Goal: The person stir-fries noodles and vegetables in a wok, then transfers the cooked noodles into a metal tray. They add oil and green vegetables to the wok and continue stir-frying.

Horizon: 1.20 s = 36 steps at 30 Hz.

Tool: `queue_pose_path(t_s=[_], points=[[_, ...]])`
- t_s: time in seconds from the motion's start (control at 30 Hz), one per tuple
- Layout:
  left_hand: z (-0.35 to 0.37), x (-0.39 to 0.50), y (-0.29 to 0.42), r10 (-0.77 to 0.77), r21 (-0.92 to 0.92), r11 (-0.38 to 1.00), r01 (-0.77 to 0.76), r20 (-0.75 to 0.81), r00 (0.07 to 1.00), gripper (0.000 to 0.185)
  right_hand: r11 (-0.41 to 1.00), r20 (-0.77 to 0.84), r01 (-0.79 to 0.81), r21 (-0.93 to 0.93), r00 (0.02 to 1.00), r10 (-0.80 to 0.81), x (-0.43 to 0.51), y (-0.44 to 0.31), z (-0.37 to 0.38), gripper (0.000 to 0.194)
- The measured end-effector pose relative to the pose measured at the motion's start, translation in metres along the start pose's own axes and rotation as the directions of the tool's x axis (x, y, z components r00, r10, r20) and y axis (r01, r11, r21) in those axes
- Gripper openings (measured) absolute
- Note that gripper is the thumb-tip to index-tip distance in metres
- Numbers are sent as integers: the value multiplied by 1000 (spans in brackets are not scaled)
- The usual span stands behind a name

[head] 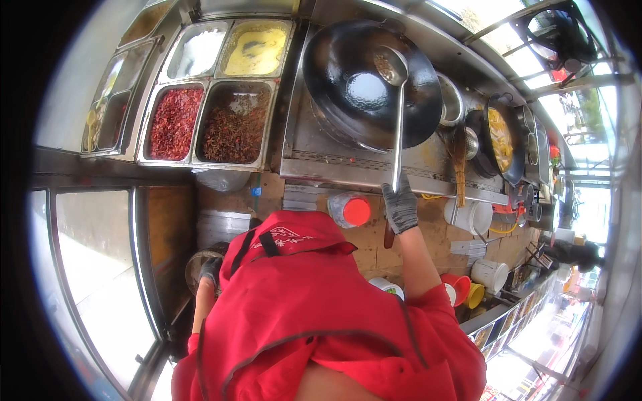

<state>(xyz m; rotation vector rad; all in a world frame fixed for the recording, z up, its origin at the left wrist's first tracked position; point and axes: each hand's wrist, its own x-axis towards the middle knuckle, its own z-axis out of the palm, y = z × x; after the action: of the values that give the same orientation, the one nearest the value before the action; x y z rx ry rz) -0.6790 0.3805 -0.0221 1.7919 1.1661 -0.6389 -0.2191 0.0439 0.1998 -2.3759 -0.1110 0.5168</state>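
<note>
My right hand (402, 208), in a grey glove, grips the long handle of a metal ladle (397, 130) near its wooden end. The ladle's bowl, with brownish food or seasoning in it, rests over the inside of a large black wok (341, 105). Shiny liquid shows at the wok's bottom. Down at my left side, my left hand (211, 268), also gloved, is at the rim of a round container (194, 265). My apron partly hides that hand, so its hold is unclear.
Steel pans at the left hold red chopped chillies (175, 123), dark dried spices (235, 128), a yellow substance (254, 47) and a white one (201, 50). Right of the wok are a bamboo brush (459, 165) and a second wok (516, 165) with yellow food. A red-lidded jar (357, 211) stands below the stove edge.
</note>
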Motion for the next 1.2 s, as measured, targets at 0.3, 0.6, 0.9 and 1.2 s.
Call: queue_pose_path(t_s=[0.3, 0.6, 0.9, 1.2], points=[[12, 4, 6, -50, -453, 891, 36, -19, 999, 39, 828, -7, -8, -561, 1000, 5, 68, 58, -24, 65], [-89, 32, 52, -86, -276, 960, 44, -144, 986, 38, 955, -212, 238, -175, 938, -273, 26, 19, 42, 59], [-276, 217, 110, -91, -199, 979, -34, -587, 804, 48, 960, 512, 203, 192, 814, -274, -5, -197, 247, 51], [-336, 362, 90, -79, -638, 727, -255, -446, 892, 57, 916, 709, 385, -110, 676, -200, 6, -245, 448, 60]])
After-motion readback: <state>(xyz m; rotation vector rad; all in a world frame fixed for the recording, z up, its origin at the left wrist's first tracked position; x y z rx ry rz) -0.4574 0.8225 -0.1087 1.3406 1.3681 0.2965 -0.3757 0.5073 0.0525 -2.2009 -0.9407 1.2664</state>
